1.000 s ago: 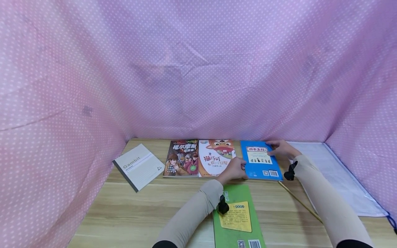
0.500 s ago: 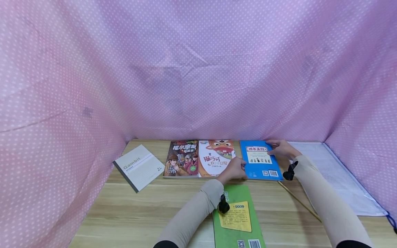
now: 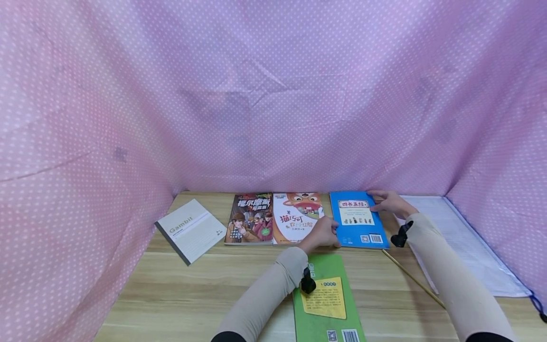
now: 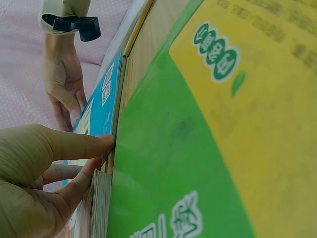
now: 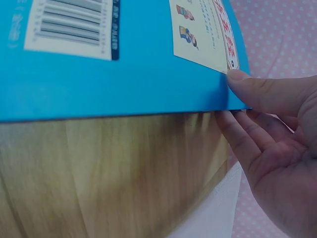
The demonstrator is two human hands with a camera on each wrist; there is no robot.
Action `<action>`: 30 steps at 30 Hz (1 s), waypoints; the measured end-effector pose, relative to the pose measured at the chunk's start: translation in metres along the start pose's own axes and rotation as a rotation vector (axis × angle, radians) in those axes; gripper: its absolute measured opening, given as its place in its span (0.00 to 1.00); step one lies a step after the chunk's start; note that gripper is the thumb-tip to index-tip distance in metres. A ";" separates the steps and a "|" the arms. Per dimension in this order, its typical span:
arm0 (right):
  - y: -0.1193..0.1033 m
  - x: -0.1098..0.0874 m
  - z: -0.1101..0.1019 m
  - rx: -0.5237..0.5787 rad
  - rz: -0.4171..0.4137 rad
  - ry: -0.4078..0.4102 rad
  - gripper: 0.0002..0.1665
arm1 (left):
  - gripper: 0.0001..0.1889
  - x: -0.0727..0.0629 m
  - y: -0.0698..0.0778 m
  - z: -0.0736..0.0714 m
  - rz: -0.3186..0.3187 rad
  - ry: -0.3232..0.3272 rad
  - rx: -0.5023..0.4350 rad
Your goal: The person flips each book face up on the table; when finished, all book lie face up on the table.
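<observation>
The blue book (image 3: 356,235) lies at the back of the wooden table, just right of the white cartoon book (image 3: 295,223), with a narrow gap between them. My left hand (image 3: 321,233) is at the blue book's near left corner; in the left wrist view its thumb tip is on the near edge and a finger bends into the gap. At the book's right side, my right hand (image 3: 391,204) pinches the edge, thumb (image 5: 262,94) on the cover and fingers tucked at the underside. Below my left wrist lies a green book (image 3: 326,266) with a yellow panel.
A dark comic-style book (image 3: 249,223) touches the white one's left side. Farther left, a Gambit notebook (image 3: 192,232) lies at an angle. A thin golden stick (image 3: 412,278) and a translucent white zip bag (image 3: 466,251) are on the right. Pink dotted cloth (image 3: 273,118) encloses the table.
The blue book's far end has shifted slightly left and away, my right hand moving with its edge. My left hand stays at the near corner.
</observation>
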State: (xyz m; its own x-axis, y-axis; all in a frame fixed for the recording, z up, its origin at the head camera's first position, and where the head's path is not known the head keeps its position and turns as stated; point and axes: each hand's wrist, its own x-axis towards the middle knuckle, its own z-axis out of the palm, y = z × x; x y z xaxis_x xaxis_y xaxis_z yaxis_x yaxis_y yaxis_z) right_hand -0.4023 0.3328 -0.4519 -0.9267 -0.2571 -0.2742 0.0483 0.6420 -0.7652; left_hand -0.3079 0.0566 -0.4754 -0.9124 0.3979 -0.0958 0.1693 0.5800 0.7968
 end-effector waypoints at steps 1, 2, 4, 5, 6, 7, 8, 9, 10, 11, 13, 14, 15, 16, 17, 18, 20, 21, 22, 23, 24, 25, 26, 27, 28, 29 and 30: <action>-0.001 -0.001 0.000 0.000 0.002 -0.001 0.47 | 0.31 0.000 0.000 0.000 -0.002 -0.001 -0.001; -0.002 -0.002 0.000 -0.001 0.006 -0.001 0.47 | 0.30 -0.001 0.000 0.000 -0.002 -0.002 0.000; -0.004 -0.004 -0.001 -0.009 0.011 -0.004 0.47 | 0.29 -0.002 0.001 0.000 -0.003 -0.003 0.001; -0.005 -0.005 -0.002 -0.011 0.012 -0.004 0.47 | 0.29 -0.002 0.001 0.000 -0.004 -0.003 -0.001; -0.006 -0.006 -0.003 -0.017 0.012 -0.006 0.47 | 0.30 -0.003 0.001 0.000 -0.004 -0.003 -0.005; -0.007 -0.007 -0.003 -0.020 0.016 -0.004 0.47 | 0.29 -0.003 0.001 -0.001 0.000 -0.005 -0.006; -0.007 -0.008 -0.004 -0.030 0.013 -0.004 0.47 | 0.27 -0.003 0.001 -0.001 0.001 -0.009 -0.010; -0.008 -0.009 -0.005 -0.034 0.011 -0.001 0.47 | 0.27 -0.004 0.001 -0.001 0.001 -0.010 -0.017; -0.009 -0.009 -0.006 -0.037 0.009 -0.001 0.47 | 0.27 -0.004 0.000 -0.001 0.000 -0.011 -0.025; -0.010 -0.010 -0.007 -0.040 0.007 0.001 0.47 | 0.28 -0.004 0.000 -0.001 -0.003 -0.013 -0.031; -0.013 -0.012 -0.008 -0.046 0.000 0.004 0.47 | 0.29 -0.004 0.000 -0.001 -0.008 -0.014 -0.036; -0.014 -0.012 -0.009 -0.052 -0.008 0.003 0.47 | 0.32 -0.004 0.000 -0.001 -0.012 -0.013 -0.037; -0.016 -0.013 -0.010 -0.049 -0.008 0.005 0.48 | 0.34 -0.003 0.000 -0.001 -0.013 -0.011 -0.037; -0.017 -0.014 -0.011 -0.057 -0.011 0.006 0.48 | 0.34 -0.003 -0.001 0.000 -0.015 -0.010 -0.036; -0.018 -0.014 -0.012 -0.059 -0.016 0.009 0.48 | 0.34 -0.003 -0.001 0.000 -0.015 -0.011 -0.033; -0.019 -0.015 -0.012 -0.059 -0.019 0.009 0.49 | 0.32 -0.002 -0.001 0.000 -0.014 -0.011 -0.032; -0.021 -0.016 -0.014 -0.063 -0.022 0.010 0.49 | 0.28 -0.001 -0.001 0.000 -0.010 -0.014 -0.031; -0.022 -0.016 -0.014 -0.061 -0.022 0.013 0.50 | 0.27 -0.001 -0.002 0.000 -0.006 -0.016 -0.032; -0.023 -0.016 -0.015 -0.066 -0.025 0.014 0.50 | 0.27 -0.001 -0.002 0.000 -0.005 -0.017 -0.031; -0.024 -0.016 -0.015 -0.066 -0.029 0.012 0.50 | 0.27 -0.001 -0.002 -0.001 -0.003 -0.018 -0.028; -0.025 -0.017 -0.015 -0.068 -0.030 0.010 0.50 | 0.28 -0.001 -0.003 -0.001 0.000 -0.020 -0.024; -0.026 -0.017 -0.016 -0.070 -0.033 0.010 0.49 | 0.31 -0.002 -0.003 -0.002 0.001 -0.021 -0.023; -0.027 -0.018 -0.016 -0.070 -0.036 0.009 0.49 | 0.34 -0.003 -0.003 -0.003 0.000 -0.023 -0.022; -0.028 -0.019 -0.016 -0.072 -0.037 0.009 0.49 | 0.34 -0.003 -0.003 -0.003 0.001 -0.024 -0.019; -0.029 -0.020 -0.017 -0.074 -0.040 0.005 0.49 | 0.35 -0.003 -0.003 -0.003 0.001 -0.025 -0.015; -0.029 -0.021 -0.017 -0.072 -0.040 0.001 0.48 | 0.35 -0.003 -0.003 -0.003 0.001 -0.027 -0.012; -0.030 -0.022 -0.017 -0.069 -0.040 -0.002 0.48 | 0.35 -0.003 -0.003 -0.003 0.002 -0.029 -0.010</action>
State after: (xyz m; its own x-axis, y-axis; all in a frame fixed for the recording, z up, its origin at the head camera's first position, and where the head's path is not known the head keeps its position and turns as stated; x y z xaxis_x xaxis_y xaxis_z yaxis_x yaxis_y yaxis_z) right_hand -0.3903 0.3314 -0.4127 -0.9265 -0.2849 -0.2458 -0.0142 0.6792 -0.7338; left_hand -0.3063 0.0516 -0.4755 -0.9009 0.4194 -0.1118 0.1668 0.5723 0.8029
